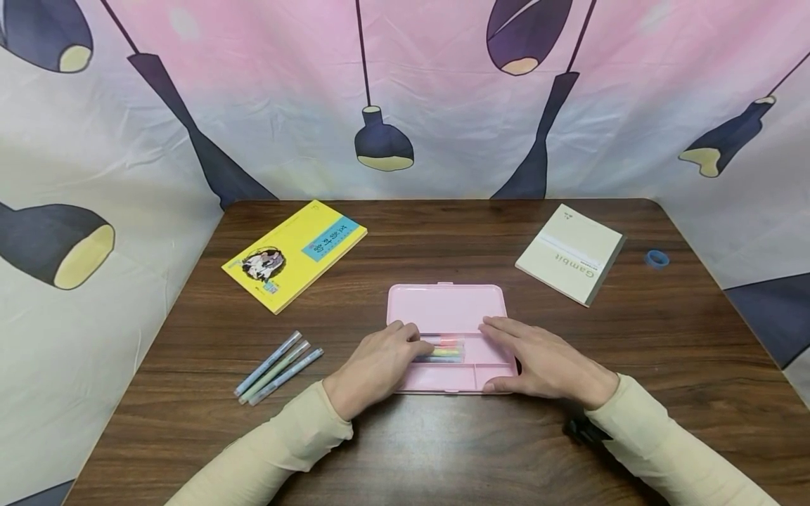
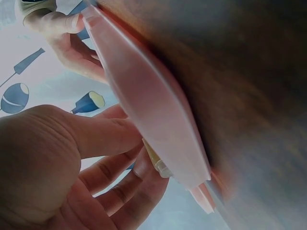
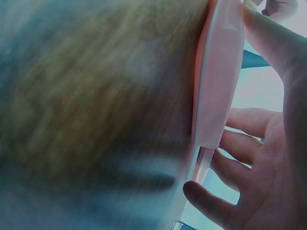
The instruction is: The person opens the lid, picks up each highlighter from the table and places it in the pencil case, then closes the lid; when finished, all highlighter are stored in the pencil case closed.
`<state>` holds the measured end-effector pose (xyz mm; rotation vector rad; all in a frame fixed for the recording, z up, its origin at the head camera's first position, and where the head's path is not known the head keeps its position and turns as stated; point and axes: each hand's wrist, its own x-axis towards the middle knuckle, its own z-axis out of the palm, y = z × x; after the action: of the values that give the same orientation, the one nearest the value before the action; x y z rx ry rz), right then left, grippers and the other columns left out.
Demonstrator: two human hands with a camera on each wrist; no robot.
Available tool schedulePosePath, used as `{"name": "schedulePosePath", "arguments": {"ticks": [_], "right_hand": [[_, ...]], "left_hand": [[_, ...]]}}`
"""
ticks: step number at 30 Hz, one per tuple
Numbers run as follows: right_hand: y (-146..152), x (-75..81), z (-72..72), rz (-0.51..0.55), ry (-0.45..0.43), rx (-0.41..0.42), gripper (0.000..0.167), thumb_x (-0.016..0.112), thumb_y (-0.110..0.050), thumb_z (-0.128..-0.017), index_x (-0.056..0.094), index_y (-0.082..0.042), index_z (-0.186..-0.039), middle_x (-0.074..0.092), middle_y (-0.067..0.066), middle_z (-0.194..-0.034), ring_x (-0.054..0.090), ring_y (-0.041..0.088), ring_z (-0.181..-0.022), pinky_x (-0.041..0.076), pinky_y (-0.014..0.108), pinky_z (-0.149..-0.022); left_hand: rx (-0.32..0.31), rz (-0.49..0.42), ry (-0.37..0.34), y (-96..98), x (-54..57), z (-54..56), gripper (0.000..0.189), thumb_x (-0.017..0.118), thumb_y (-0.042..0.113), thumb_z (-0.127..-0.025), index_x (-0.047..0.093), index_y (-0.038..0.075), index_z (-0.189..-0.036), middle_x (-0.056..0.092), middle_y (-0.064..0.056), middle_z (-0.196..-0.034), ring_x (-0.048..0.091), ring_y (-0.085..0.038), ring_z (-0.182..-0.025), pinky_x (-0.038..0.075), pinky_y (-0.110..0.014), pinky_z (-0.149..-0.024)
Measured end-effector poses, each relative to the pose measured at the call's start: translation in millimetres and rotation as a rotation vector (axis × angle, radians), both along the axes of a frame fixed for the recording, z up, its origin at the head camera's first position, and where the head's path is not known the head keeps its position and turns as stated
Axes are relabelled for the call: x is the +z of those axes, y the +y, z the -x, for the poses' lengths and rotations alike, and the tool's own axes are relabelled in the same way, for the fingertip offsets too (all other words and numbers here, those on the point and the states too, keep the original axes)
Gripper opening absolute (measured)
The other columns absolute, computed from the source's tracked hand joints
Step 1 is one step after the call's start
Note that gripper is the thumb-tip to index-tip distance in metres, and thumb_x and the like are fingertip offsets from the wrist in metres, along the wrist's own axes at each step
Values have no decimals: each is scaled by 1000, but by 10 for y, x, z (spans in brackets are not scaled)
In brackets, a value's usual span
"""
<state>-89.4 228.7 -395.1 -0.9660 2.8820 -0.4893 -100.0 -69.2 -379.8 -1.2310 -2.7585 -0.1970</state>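
Observation:
A pink pencil case point(image 1: 443, 379) lies unfolded on the table, its lid point(image 1: 446, 306) tipped back on the far side. Several pens point(image 1: 451, 351) with pink, yellow and blue colouring lie in its long compartment. My left hand point(image 1: 380, 358) reaches over the case's left side, thumb and curled fingers at the ends of these pens. In the left wrist view, a yellowish pen end point(image 2: 160, 165) shows against the fingers, above the case's rim. My right hand point(image 1: 544, 358) rests on the case's right side with fingers extended near the hinge and thumb at the front edge.
Three capped pens point(image 1: 278, 369) lie on the table to the left. A yellow book point(image 1: 294, 256) is at the back left, a pale notebook point(image 1: 569, 253) at the back right. Beyond the notebook sits a blue tape roll point(image 1: 657, 258). A patterned curtain point(image 1: 443, 84) hangs behind the table.

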Motion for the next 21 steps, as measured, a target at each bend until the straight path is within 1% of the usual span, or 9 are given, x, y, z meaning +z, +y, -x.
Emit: {"name": "schedulePosePath", "arguments": {"ticks": [8, 15, 21], "right_hand": [[0, -7, 2, 3, 2, 2, 97, 63, -74, -81, 46, -8, -149, 43, 11, -154, 44, 29, -139, 41, 53, -108], [6, -14, 2, 2, 25, 13, 95, 64, -72, -82, 46, -7, -149, 42, 11, -155, 44, 29, -139, 41, 52, -108], [7, -19, 0, 2, 22, 12, 96, 64, -72, -82, 46, -7, -149, 42, 12, -155, 44, 29, -139, 41, 52, -108]], "left_hand": [[-7, -3, 7, 1, 2, 3, 35, 68, -2, -86, 75, 23, -110, 64, -2, -100, 57, -17, -85, 54, -33, -68], [-19, -12, 58, -4, -2, 4, 31, 68, 0, -84, 74, 23, -105, 63, -1, -95, 57, -17, -83, 53, -33, -66], [-29, -11, 63, -6, 5, -4, 32, 69, 1, -85, 74, 23, -108, 63, 0, -95, 58, -17, -84, 53, -33, -67]]}}
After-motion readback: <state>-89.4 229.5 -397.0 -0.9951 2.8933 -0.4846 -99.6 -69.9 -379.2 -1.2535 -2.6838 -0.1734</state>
